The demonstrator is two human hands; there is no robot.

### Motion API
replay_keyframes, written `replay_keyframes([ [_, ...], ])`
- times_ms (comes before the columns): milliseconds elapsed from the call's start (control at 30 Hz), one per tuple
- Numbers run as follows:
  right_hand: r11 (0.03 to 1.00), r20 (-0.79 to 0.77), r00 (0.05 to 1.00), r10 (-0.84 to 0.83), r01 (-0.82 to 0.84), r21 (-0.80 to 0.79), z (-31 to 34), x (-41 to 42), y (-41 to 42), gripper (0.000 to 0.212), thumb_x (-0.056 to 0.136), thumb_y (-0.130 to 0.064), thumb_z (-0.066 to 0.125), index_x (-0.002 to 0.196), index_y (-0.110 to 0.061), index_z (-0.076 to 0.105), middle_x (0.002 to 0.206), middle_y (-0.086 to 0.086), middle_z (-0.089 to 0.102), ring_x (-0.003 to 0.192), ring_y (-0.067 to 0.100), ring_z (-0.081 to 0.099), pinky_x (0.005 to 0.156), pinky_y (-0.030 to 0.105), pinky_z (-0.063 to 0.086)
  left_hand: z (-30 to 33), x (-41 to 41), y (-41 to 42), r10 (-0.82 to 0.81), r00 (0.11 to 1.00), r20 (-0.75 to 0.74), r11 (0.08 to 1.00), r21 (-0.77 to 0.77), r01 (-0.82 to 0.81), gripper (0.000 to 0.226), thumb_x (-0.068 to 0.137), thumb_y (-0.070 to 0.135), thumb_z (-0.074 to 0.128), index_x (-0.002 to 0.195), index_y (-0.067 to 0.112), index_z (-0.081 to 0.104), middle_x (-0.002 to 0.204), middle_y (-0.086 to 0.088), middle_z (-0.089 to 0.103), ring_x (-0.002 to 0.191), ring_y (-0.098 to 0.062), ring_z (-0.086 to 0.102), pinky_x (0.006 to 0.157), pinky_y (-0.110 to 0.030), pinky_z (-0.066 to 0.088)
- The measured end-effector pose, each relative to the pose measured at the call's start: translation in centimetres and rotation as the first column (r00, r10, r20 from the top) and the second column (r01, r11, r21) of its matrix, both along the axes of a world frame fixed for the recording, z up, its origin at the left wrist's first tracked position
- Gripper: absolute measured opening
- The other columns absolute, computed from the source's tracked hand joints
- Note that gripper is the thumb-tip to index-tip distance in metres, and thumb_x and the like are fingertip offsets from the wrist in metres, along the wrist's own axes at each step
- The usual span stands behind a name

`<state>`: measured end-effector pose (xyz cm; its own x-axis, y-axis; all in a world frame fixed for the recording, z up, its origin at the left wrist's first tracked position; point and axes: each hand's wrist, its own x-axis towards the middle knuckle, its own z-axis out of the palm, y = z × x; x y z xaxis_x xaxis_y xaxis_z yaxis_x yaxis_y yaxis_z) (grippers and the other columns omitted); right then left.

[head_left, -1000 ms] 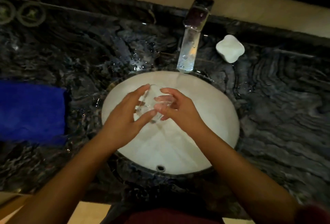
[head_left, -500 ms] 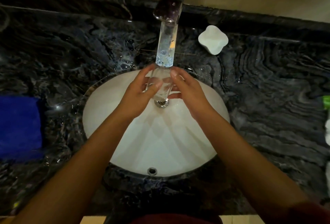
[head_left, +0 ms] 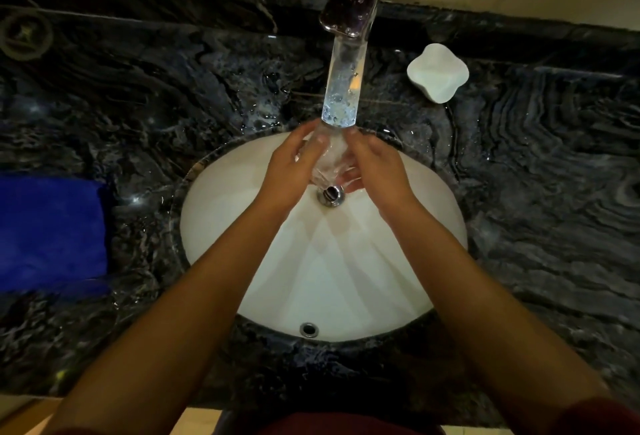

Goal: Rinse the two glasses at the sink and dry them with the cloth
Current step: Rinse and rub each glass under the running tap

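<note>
A clear glass [head_left: 329, 161] is held under the spout of the tap [head_left: 349, 39], over the white oval sink [head_left: 363, 278]. My left hand [head_left: 289, 166] grips it from the left, fingers curled round its side. From the right my right hand [head_left: 375, 166] holds it, fingers wrapped beneath and behind it. Water runs over the glass toward the drain [head_left: 330, 195]. The folded blue cloth [head_left: 52, 233] lies on the dark marble counter at the left edge. A second glass is not in view.
A white four-lobed soap dish [head_left: 438, 72] stands right of the tap. A dark round object [head_left: 26, 34] sits at the counter's far back left. Water drops lie on the counter [head_left: 554, 192] around the basin. The overflow hole [head_left: 309, 329] marks the sink's near wall.
Both hands carried the glass from the middle of the basin up under the tap's spout and keep it there. The view shifted slightly.
</note>
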<state>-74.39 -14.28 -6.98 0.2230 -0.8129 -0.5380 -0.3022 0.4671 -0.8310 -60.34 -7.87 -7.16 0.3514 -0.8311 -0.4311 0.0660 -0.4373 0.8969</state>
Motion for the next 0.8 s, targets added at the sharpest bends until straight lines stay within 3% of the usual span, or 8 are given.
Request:
replay_keyframes([
  [167,0.992,-0.064,0.997,-0.044,0.051,0.112,-0.3,0.0,-0.2,0.064,0.09,-0.077,0.051,0.065,-0.019,0.063,0.058,0.001,0.066,0.041,0.009,0.05,0.044,0.025,0.037,-0.1,-1.3,0.1,-0.015,0.995,0.097,0.999,-0.051,0.02,0.056,0.093,0.028,0.078,0.143,0.019,0.055,0.137,-0.003,0.067,0.125,-0.019,0.066,0.107,-0.046,0.054],
  [267,0.964,-0.029,0.999,-0.039,0.045,0.26,-0.1,-0.2,-0.2,0.068,0.091,-0.078,0.048,0.068,-0.017,0.065,0.057,0.002,0.064,0.04,0.012,0.049,0.041,0.025,0.037,-0.2,-2.1,0.1,0.051,0.981,0.186,0.995,-0.093,-0.034,0.049,0.09,0.036,0.079,0.132,0.034,0.054,0.132,0.007,0.066,0.12,-0.008,0.064,0.101,-0.026,0.052],
  [333,0.955,-0.051,0.999,0.02,-0.004,0.298,0.1,-0.4,-0.4,0.069,0.09,-0.079,0.047,0.076,-0.015,0.067,0.06,0.003,0.069,0.041,0.014,0.055,0.043,0.025,0.041,-0.1,-2.0,-0.1,0.062,0.978,0.2,0.995,-0.088,-0.046,0.033,0.091,0.043,0.071,0.121,0.043,0.055,0.12,0.016,0.067,0.108,0.001,0.064,0.089,-0.016,0.05],
  [433,0.958,-0.096,0.992,0.082,-0.052,0.281,0.3,-0.3,-0.7,0.06,0.09,-0.071,0.049,0.107,-0.017,0.067,0.088,0.008,0.077,0.061,0.022,0.075,0.049,0.03,0.055,-0.1,-1.5,-0.4,0.086,0.992,0.093,0.995,-0.055,-0.082,0.012,0.094,0.046,0.057,0.106,0.044,0.058,0.107,0.007,0.071,0.091,-0.013,0.068,0.073,-0.031,0.052],
  [500,0.945,0.02,0.999,0.027,-0.032,0.325,0.4,0.1,-0.7,0.045,0.089,-0.058,0.054,0.113,-0.024,0.068,0.102,0.01,0.075,0.078,0.026,0.078,0.056,0.034,0.06,-0.3,-1.5,-0.6,0.099,0.995,0.026,0.995,-0.026,-0.098,0.016,0.096,0.043,0.052,0.106,0.036,0.062,0.106,-0.003,0.074,0.084,-0.018,0.068,0.068,-0.032,0.049],
  [600,0.94,0.089,0.996,-0.024,-0.008,0.341,0.3,1.1,-0.5,0.04,0.089,-0.05,0.058,0.116,-0.023,0.069,0.105,0.008,0.075,0.079,0.021,0.075,0.059,0.033,0.058,-0.4,-1.7,-1.2,0.09,0.996,-0.004,0.991,0.097,-0.089,0.017,0.103,0.04,0.05,0.11,0.032,0.063,0.106,-0.002,0.075,0.089,-0.022,0.072,0.068,-0.03,0.051],
  [700,0.959,-0.032,0.999,0.014,-0.004,0.283,-0.4,1.6,-0.6,0.042,0.096,-0.053,0.055,0.119,-0.019,0.063,0.099,0.009,0.072,0.067,0.017,0.066,0.048,0.023,0.046,-0.7,-1.2,-1.7,0.032,0.986,0.164,0.994,0.101,-0.049,0.015,0.108,0.034,0.047,0.112,0.026,0.059,0.103,0.002,0.072,0.093,-0.021,0.07,0.072,-0.033,0.052],
  [800,0.933,-0.019,0.999,0.038,-0.029,0.358,-0.6,1.8,-0.8,0.047,0.093,-0.059,0.055,0.107,-0.016,0.069,0.084,0.007,0.07,0.044,0.014,0.055,0.039,0.02,0.039,-0.7,-0.6,-1.3,-0.07,0.879,0.472,0.993,-0.052,0.107,0.02,0.105,0.027,0.057,0.113,0.01,0.064,0.102,0.001,0.064,0.092,-0.017,0.062,0.08,-0.035,0.051],
])
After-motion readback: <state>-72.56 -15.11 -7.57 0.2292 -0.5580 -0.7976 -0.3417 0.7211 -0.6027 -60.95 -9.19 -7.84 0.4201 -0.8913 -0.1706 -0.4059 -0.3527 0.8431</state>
